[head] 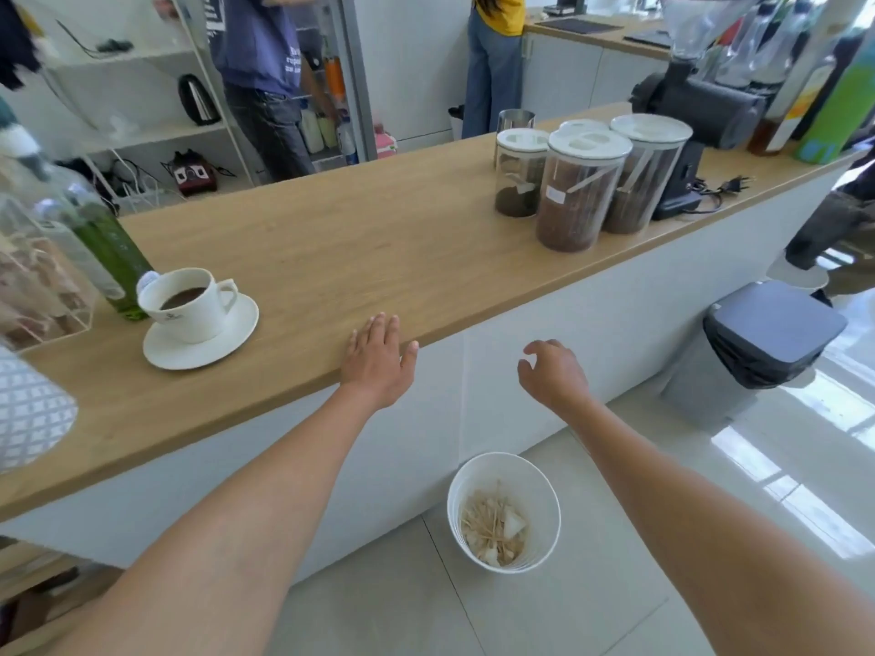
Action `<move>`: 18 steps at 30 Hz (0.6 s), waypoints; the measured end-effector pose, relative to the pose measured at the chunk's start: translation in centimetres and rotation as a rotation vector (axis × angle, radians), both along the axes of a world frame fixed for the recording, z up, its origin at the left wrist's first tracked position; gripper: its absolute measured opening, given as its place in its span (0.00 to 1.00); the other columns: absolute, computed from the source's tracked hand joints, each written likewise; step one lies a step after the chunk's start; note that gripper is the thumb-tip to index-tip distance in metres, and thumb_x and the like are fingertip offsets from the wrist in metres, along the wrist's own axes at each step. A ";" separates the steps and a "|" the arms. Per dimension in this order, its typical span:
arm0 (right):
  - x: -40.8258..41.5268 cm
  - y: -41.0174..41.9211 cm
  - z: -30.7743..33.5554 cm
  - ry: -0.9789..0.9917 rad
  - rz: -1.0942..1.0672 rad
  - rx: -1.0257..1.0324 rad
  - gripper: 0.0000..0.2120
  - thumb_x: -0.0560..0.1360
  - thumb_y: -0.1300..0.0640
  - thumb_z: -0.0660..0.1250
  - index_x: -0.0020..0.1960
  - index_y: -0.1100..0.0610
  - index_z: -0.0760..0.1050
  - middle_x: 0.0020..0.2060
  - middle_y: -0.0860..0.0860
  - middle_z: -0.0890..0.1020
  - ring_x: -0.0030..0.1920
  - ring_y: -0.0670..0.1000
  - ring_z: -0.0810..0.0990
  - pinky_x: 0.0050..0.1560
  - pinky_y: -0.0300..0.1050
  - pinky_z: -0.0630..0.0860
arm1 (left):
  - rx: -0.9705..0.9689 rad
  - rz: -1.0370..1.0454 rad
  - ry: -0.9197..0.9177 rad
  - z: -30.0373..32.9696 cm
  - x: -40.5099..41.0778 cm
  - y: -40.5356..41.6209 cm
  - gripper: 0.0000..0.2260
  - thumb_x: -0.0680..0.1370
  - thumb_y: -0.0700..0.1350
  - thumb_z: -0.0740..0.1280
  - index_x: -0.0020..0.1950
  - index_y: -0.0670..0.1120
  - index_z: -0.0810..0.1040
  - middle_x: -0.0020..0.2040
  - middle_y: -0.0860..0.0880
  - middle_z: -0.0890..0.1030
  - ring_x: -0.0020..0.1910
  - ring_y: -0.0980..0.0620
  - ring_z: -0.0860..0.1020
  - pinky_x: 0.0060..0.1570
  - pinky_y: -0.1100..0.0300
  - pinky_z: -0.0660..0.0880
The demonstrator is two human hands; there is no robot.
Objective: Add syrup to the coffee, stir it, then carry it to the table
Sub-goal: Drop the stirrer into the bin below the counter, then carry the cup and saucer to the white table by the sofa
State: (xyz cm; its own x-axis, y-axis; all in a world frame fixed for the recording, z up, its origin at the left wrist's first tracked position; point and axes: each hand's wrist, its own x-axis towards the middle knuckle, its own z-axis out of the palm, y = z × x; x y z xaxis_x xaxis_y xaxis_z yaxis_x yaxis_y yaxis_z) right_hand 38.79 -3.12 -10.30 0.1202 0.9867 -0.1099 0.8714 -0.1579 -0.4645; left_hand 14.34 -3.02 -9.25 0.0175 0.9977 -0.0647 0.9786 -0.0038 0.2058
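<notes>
A white cup of dark coffee [187,305] stands on a white saucer [201,350] at the left of the wooden counter [331,239]. Just behind it leans a green bottle [111,248] with a clear neck. My left hand [379,362] rests flat on the counter's front edge, fingers spread, to the right of the saucer and holding nothing. My right hand [554,376] hovers in front of the counter's white panel, below the edge, fingers loosely curled and empty.
Three lidded jars of coffee [580,191] and a black grinder [696,120] stand at the counter's right. A clear box [42,281] sits far left. On the floor are a white bin of used sticks [504,513] and a grey bin [762,343]. Two people stand behind the counter.
</notes>
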 end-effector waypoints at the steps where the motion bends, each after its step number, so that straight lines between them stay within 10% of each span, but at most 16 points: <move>1: -0.9 0.7 0.6 -0.011 0.050 0.020 0.20 0.79 0.54 0.58 0.68 0.57 0.71 0.67 0.55 0.72 0.66 0.56 0.71 0.63 0.52 0.71 | 0.009 0.023 0.000 0.2 -0.5 -0.3 0.28 0.82 0.55 0.47 0.78 0.42 0.50 0.79 0.42 0.50 0.78 0.46 0.47 0.76 0.49 0.44; 18: -18.6 6.2 3.5 0.025 0.631 0.114 0.19 0.76 0.55 0.61 0.66 0.56 0.74 0.67 0.55 0.72 0.66 0.59 0.71 0.62 0.53 0.73 | 0.035 0.530 -0.023 3.1 -12.9 -8.8 0.27 0.82 0.55 0.49 0.77 0.42 0.54 0.78 0.41 0.54 0.76 0.43 0.54 0.74 0.49 0.53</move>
